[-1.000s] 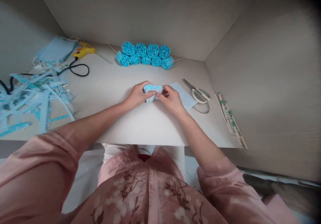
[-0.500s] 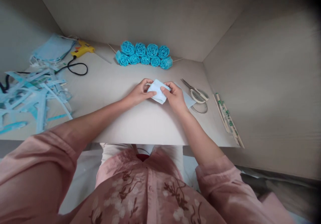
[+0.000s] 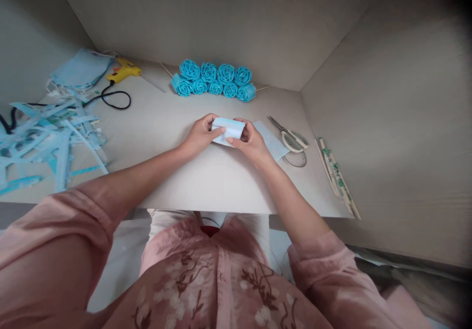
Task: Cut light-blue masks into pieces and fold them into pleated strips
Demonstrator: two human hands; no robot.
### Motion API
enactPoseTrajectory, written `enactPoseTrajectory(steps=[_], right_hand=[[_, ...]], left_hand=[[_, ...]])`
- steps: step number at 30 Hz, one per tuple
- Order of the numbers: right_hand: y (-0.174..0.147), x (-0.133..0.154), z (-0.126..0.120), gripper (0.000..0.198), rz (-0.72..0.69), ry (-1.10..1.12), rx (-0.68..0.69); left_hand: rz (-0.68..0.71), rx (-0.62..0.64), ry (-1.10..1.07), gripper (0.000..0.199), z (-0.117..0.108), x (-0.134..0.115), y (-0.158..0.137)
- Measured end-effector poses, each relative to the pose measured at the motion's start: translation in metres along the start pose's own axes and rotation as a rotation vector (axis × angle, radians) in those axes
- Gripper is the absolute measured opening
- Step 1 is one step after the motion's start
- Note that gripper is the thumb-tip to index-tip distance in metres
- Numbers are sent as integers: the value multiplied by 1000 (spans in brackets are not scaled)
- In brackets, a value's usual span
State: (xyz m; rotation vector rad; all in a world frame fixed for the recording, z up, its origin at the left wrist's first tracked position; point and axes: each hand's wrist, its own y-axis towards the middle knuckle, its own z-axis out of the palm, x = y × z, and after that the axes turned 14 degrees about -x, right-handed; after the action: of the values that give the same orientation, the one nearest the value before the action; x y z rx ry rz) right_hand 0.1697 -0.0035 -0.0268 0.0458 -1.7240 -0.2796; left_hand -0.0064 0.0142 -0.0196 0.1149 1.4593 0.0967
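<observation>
Between my two hands is a light blue piece of face mask fabric [image 3: 228, 125], held above the table with its upper edge folded over. My left hand [image 3: 202, 133] pinches its left end, thumb on the near face. My right hand [image 3: 251, 141] grips the right end, its thumb pressed on the lower part and the other fingers behind. Just right of that hand, another flat pale blue fabric piece [image 3: 272, 142] lies on the table. Beside it are scissors [image 3: 293, 141] with white handles, resting near a thin ring-shaped item [image 3: 296, 160].
Blue fabric roses [image 3: 216, 79] stand in two rows at the back. Face masks [image 3: 81, 69], a yellow glue gun [image 3: 124, 70] with a black cord and a heap of blue strips [image 3: 61, 132] occupy the left. Wooden chopsticks [image 3: 337, 176] lie along the right wall.
The fabric has turned from a slanted position to nearly level, and its top edge is now folded over. Both hands have shifted slightly left.
</observation>
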Motion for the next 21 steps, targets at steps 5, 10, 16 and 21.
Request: enactPoseTrajectory(steps=[5, 10, 16, 21], right_hand=[[3, 1, -4, 29, -32, -15, -82], [0, 14, -9, 19, -184, -138, -135], [-5, 15, -8, 22, -351, -341, -129], [-6, 11, -4, 47, -385, -365, -38]], left_hand=[[-30, 73, 24, 25, -1, 4, 2], [141, 106, 235, 19, -3, 10, 8], [246, 138, 356, 56, -4, 9, 6], [295, 184, 406, 68, -4, 10, 1]])
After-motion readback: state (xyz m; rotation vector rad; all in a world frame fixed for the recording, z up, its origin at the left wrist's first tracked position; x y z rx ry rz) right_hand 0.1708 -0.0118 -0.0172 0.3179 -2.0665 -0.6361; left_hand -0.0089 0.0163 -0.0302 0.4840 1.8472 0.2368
